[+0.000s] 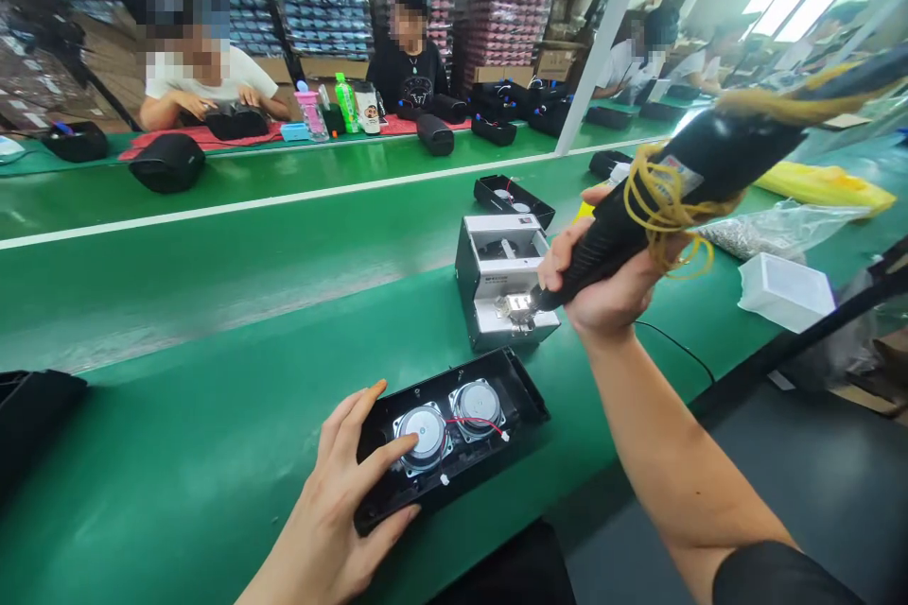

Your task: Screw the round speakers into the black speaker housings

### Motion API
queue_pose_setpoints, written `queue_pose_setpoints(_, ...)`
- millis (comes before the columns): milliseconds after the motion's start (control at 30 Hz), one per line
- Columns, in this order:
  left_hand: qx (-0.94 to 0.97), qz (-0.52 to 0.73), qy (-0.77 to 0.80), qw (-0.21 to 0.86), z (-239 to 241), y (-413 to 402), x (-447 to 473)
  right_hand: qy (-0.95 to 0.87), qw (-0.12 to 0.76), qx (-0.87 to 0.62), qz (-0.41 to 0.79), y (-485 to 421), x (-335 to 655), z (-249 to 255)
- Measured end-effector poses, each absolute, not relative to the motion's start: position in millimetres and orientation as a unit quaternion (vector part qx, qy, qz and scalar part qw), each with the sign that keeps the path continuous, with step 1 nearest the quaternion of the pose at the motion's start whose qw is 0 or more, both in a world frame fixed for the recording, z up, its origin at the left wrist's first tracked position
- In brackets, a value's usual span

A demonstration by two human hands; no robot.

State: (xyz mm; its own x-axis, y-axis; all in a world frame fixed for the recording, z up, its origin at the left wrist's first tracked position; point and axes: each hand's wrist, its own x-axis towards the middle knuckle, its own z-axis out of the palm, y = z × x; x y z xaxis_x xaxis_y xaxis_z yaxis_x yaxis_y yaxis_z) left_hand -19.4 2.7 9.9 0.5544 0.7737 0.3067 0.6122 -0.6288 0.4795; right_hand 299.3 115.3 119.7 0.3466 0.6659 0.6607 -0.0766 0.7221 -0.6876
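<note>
Black speaker housing [523,388] lies open side up on the green tabletop [213,397], slanted beside the near edge. Two round speaker drivers [478,405] sit inside, with thin red wires ending in white plugs. Its left end is partly hidden by the left hand [337,487], which reaches in from below, fingers spread wide apart: one fingertip touches the left driver, another lies at the far rim, and the thumb is along the near side. Behind the housing, farther from the near edge, stands a screw feeder [489,288], partly covered by the right hand [614,293]. That forearm rises from the lower right, and the fingers are wrapped around a black electric screwdriver [738,151] looped with yellow cord; its tip, at the feeder's metal front, is hard to make out. Toward the right, a white box [787,293] rests at the near edge. At the left, a dark case [35,416] is cut off. Across the tabletop, co-workers sit along the far side.
</note>
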Motion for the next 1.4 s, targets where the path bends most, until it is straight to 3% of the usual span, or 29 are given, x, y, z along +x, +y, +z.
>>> queue_pose_setpoints(333,0.865,0.258,0.398,0.167,3,0,-26,-0.51,0.758,-0.306,0.268,118,299,103)
queue_pose_setpoints(867,0.855,0.256,0.399,0.208,-1,-2,-29,-0.511,0.751,-0.305,0.285,102,297,123)
queue_pose_setpoints(1133,0.859,0.261,0.387,0.212,7,1,-28,-0.503,0.707,-0.243,0.434,87,226,155)
queue_pose_setpoints(1400,0.853,0.255,0.405,0.208,15,0,-28,-0.526,0.636,-0.155,0.542,95,148,104)
